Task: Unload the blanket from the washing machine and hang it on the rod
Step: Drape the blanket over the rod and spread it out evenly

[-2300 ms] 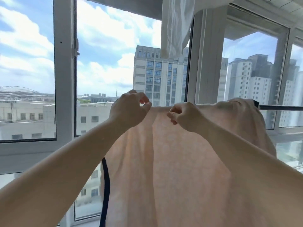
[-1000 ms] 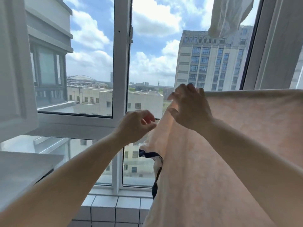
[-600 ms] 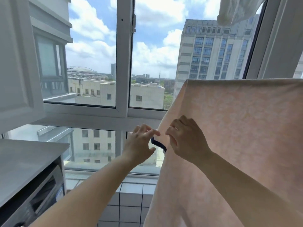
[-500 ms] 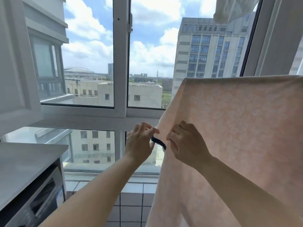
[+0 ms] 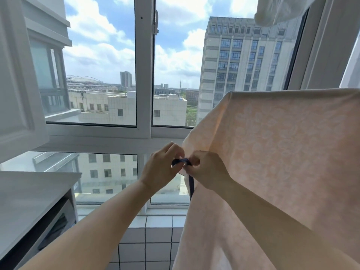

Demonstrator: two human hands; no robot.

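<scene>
A pale peach blanket (image 5: 282, 152) with a faint white pattern hangs draped over a rod on the right; the cloth hides the rod under its top fold. A dark navy trim (image 5: 191, 186) runs along its left edge. My left hand (image 5: 161, 170) and my right hand (image 5: 208, 172) meet at that edge, partway down. Both pinch the navy trim between fingers and thumb, almost touching each other.
A white window frame (image 5: 145, 75) stands straight ahead, with a tiled sill wall (image 5: 148, 240) below it. A grey countertop (image 5: 29, 195) over a dark appliance sits at the left. A white cloth (image 5: 280, 10) hangs at the top right.
Both hands came down from the blanket's top fold to its left edge. They have closed in on the navy trim and now pinch it together.
</scene>
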